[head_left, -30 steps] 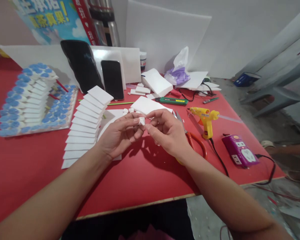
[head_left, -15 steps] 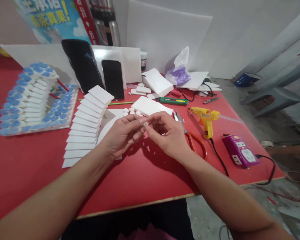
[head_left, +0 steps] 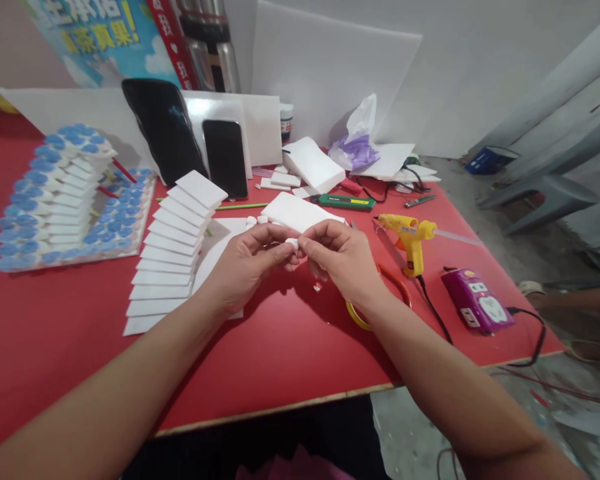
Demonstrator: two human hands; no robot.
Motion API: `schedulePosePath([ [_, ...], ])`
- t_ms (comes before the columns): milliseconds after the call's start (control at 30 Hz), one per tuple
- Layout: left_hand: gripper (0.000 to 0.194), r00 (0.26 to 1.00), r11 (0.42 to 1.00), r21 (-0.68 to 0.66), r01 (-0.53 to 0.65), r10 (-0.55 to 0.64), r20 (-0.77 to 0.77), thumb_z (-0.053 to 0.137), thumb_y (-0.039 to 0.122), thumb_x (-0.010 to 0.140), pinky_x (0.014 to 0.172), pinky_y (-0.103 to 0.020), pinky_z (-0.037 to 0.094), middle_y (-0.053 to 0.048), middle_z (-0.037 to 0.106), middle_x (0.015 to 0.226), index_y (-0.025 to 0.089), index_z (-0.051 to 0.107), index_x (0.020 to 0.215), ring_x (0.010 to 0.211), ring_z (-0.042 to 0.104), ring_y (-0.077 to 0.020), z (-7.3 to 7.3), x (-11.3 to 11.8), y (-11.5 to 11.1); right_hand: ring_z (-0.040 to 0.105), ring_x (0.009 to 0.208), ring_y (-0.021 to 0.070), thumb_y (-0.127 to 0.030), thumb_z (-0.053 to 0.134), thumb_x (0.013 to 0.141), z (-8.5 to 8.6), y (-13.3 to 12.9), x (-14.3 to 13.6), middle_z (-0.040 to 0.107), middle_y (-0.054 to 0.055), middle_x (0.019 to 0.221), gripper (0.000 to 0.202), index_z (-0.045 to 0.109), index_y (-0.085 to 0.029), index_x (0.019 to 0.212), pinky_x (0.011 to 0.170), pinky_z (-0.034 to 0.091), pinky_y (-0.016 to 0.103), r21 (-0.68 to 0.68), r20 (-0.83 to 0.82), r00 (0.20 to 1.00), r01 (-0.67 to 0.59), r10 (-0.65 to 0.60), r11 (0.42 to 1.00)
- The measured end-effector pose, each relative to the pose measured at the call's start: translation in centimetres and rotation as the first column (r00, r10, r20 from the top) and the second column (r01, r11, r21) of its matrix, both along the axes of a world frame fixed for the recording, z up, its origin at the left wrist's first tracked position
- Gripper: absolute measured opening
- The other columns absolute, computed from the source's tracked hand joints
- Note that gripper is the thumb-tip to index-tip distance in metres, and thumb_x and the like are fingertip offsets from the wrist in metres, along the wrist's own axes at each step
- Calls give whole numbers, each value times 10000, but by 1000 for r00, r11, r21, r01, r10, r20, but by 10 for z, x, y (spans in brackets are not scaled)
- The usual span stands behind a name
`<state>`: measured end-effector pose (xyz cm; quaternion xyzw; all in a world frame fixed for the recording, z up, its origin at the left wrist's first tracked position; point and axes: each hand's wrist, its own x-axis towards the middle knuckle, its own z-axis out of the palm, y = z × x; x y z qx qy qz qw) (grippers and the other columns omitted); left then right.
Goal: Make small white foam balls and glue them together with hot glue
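A small white piece (head_left: 292, 243), perhaps foam or rolled paper, is pinched between my two hands above the red table. My left hand (head_left: 253, 263) is closed with thumb and finger on its left side. My right hand (head_left: 341, 257) pinches at its right side, fingers closed. Just below my right fingers shows a tiny white scrap (head_left: 317, 287); I cannot tell whether it hangs from them. Several small white pieces (head_left: 257, 221) lie behind my left hand. Scissors with red and yellow handles (head_left: 399, 283) are partly hidden by my right hand.
A staircase of white boards (head_left: 165, 273) stands at left, beside a blue-and-white decorated model (head_left: 75, 200). A yellow glue gun (head_left: 407, 237), its cord and a purple power socket (head_left: 477, 300) sit at right. Behind are a green cutter (head_left: 344, 202), foam blocks (head_left: 313, 165) and phones (head_left: 225, 160).
Both hands have shifted slightly, and the pinched white piece shows more plainly between them. The yellow scissor handle and the scrap under my right hand now show.
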<state>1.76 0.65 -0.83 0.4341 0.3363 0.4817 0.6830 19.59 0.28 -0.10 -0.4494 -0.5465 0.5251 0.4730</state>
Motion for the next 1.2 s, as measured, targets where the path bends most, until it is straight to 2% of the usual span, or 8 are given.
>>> schedulePosePath([
  [167,319,993,987,-159,10,8,117,980,302,712,612,-177,530,-31,709,717,113,766,855,629,625,-96,2,-1,3,602,530,119,-385,622,982,21,-6,13,717,-3,762,191,641,-195,993,532,443,257,154,449,891,-2,-68,988],
  [200,322,990,981,-194,11,17,140,985,295,704,584,-162,515,-29,703,712,109,756,832,611,609,-85,3,-2,3,646,608,149,-372,607,998,28,-11,19,724,15,773,186,650,-192,1017,585,456,272,196,629,769,-21,-110,980],
  [267,291,983,970,-242,5,39,177,976,259,717,550,-138,495,-31,701,725,103,747,806,604,599,-73,5,-3,4,678,703,218,-347,596,997,39,-24,31,726,66,786,174,651,-183,977,598,422,300,225,914,359,-60,-189,973],
  [333,222,976,959,-283,-2,63,207,943,198,755,556,-136,510,-35,700,733,103,746,790,618,612,-77,6,-3,4,670,711,255,-385,577,1002,41,-40,44,720,116,833,226,646,-170,986,568,385,312,188,982,16,-82,-188,979],
  [433,129,963,934,-356,14,84,257,884,104,796,589,-148,550,-52,712,770,95,755,799,652,646,-89,5,-2,3,667,779,286,-357,576,985,28,-58,57,695,156,918,236,638,-147,1074,606,417,333,139,975,-157,-134,-160,981],
  [600,120,946,919,-388,66,66,317,870,29,771,592,-142,559,-58,707,776,72,777,833,642,642,-79,5,-1,3,652,871,301,-82,516,862,9,-64,61,647,175,971,463,574,-54,1321,761,459,378,42,981,-183,-94,-58,995],
  [800,173,943,958,-282,53,45,329,923,68,718,563,-126,544,-47,712,792,70,805,844,629,624,-67,11,-3,0,644,1046,367,-240,585,889,16,-67,65,614,207,1106,418,560,-95,1280,868,474,417,24,997,-77,20,-22,1000],
  [1200,238,951,898,-441,-11,145,271,687,-92,858,722,-187,661,-98,795,889,103,824,860,760,772,-138,23,-1,-2,754,980,392,-273,549,968,19,-64,68,756,223,1039,330,586,-110,1252,698,452,375,-80,997,19,201,78,976],
])
